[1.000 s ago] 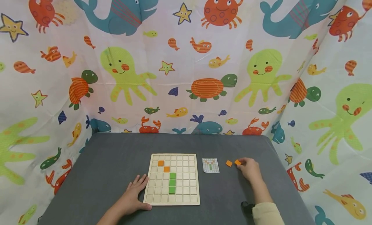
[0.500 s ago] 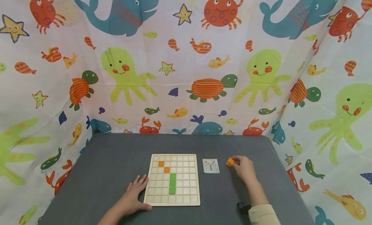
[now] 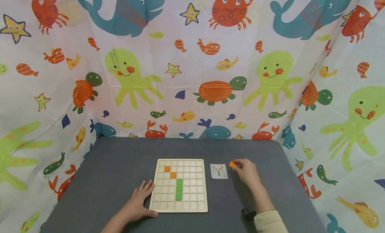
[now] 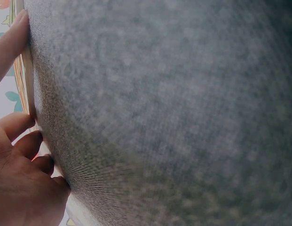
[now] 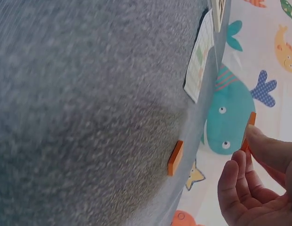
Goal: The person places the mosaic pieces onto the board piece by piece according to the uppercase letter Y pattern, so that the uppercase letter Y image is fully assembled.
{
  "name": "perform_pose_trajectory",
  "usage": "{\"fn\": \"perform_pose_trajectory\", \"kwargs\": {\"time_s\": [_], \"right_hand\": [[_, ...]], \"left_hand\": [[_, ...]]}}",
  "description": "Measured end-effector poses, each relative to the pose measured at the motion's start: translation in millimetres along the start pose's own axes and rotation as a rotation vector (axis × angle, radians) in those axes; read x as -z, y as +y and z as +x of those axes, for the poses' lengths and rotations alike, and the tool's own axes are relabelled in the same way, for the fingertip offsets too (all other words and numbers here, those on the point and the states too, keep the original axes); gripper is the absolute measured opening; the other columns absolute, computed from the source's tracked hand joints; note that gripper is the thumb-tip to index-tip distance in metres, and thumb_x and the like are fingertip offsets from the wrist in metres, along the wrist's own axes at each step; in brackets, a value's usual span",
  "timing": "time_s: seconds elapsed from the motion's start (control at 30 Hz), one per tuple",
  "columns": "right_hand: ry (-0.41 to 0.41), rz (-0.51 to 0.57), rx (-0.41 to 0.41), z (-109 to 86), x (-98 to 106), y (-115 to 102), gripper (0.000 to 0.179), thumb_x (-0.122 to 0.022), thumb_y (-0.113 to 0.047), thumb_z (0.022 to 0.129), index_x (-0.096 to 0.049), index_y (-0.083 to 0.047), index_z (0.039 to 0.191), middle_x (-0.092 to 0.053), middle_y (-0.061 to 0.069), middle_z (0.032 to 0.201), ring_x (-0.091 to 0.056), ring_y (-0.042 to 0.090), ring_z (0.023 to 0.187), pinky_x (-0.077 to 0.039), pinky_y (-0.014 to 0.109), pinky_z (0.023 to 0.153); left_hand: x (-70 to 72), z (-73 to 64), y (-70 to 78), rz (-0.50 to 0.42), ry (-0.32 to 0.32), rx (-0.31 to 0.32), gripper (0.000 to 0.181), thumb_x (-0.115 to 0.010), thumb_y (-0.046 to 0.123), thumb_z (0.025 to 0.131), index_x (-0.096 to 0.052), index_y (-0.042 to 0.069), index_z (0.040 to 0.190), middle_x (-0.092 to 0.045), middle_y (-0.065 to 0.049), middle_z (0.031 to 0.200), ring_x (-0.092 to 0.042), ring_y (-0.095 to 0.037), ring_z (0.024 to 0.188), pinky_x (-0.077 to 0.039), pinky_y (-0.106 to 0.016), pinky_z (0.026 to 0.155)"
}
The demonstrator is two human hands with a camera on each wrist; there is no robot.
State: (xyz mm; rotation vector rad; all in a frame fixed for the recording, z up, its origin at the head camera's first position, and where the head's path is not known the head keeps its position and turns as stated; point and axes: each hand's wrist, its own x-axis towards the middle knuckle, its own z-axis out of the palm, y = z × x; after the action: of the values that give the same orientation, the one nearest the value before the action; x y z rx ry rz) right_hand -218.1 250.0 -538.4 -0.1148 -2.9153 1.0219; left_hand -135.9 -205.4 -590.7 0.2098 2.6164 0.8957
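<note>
A wooden grid board [image 3: 195, 190] lies on the grey table. Two orange tiles [image 3: 167, 168] and several green tiles [image 3: 179, 189] sit in its cells. My left hand [image 3: 139, 201] rests at the board's left edge, fingers spread along the side and thumb near the lower left corner. My right hand [image 3: 248, 172] pinches an orange square tile [image 3: 232, 164] between thumb and fingertips, just right of the pattern card. In the right wrist view that tile is raised off the table, while another orange tile [image 5: 176, 158] lies on the cloth, hidden behind the hand in the head view.
A small printed card [image 3: 219, 171] with a coloured grid pattern lies right of the board. A dark strap [image 3: 248, 214] hangs by the right wrist below the sleeve [image 3: 270, 222]. A curtain [image 3: 192, 106] with sea animals stands behind and beside the table [image 3: 126, 156].
My right hand has moved left towards the card, carrying the orange tile past the one lying on the table. The left hand and the board stay where they were.
</note>
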Motion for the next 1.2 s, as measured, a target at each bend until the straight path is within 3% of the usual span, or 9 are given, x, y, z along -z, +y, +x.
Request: {"fn": "perform_pose_trajectory", "kwargs": {"time_s": [0.27,0.57,1.2], "right_hand": [[-0.024,0.013,0.019,-0.9,-5,-12,0.028,-0.076,-0.009,0.09,-0.075,-0.006,0.117,-0.066,0.014,0.113,-0.064,0.027,0.099,-0.058,0.045,0.083],[-0.032,0.041,0.12,-2.5,-9,-23,0.027,-0.077,-0.006,0.088,-0.076,-0.006,0.115,-0.068,0.012,0.11,-0.067,0.025,0.094,-0.058,0.042,0.079],[-0.066,0.045,0.166,-6.1,-31,-51,0.027,-0.078,-0.008,0.087,-0.077,-0.01,0.114,-0.069,0.007,0.113,-0.065,0.023,0.094,-0.055,0.039,0.078]], "left_hand": [[0.9,-0.3,1.7,0.009,-0.003,0.007,0.127,-0.093,0.054,0.057,-0.031,0.01,0.159,-0.022,-0.012,0.168,-0.006,-0.041,0.156,-0.007,-0.068,0.119],[1.5,-1.3,3.4,0.006,-0.004,0.011,0.126,-0.094,0.052,0.057,-0.032,0.009,0.159,-0.022,-0.013,0.168,-0.006,-0.041,0.156,-0.007,-0.068,0.12],[0.6,-0.5,2.5,0.003,-0.003,0.011,0.127,-0.093,0.053,0.057,-0.031,0.009,0.159,-0.022,-0.013,0.168,-0.005,-0.041,0.156,-0.006,-0.067,0.12]]}}
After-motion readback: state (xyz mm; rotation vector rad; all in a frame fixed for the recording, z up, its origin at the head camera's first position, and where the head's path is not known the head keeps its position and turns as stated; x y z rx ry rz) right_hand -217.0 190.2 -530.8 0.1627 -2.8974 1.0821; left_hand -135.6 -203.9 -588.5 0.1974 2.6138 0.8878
